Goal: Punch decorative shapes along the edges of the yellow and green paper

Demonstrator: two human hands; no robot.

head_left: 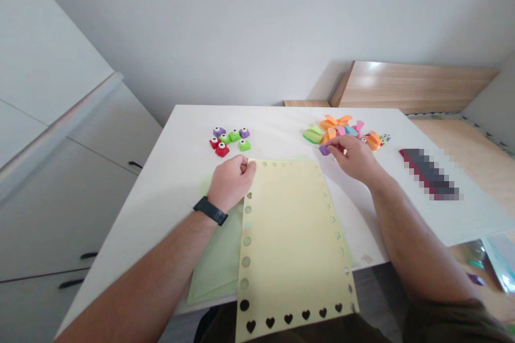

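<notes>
Yellow sheet's (295, 241) long axis runs toward the person.

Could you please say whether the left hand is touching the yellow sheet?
Touching: the head view shows the left hand pinching the yellow sheet near its corner.

White table (161, 171) with colourful small punches (221, 149), apparently, and green sheets (215, 262).

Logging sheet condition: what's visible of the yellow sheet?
Yellow sheet: rectangular, looks like paper or card. Cutouts line its edges: hearts near, mostly round holes left, smaller ones right and partway along the far side. Pale green sheets show beneath it; it overhangs the near edge of the white table. The left hand pinches its far-left corner.
</notes>
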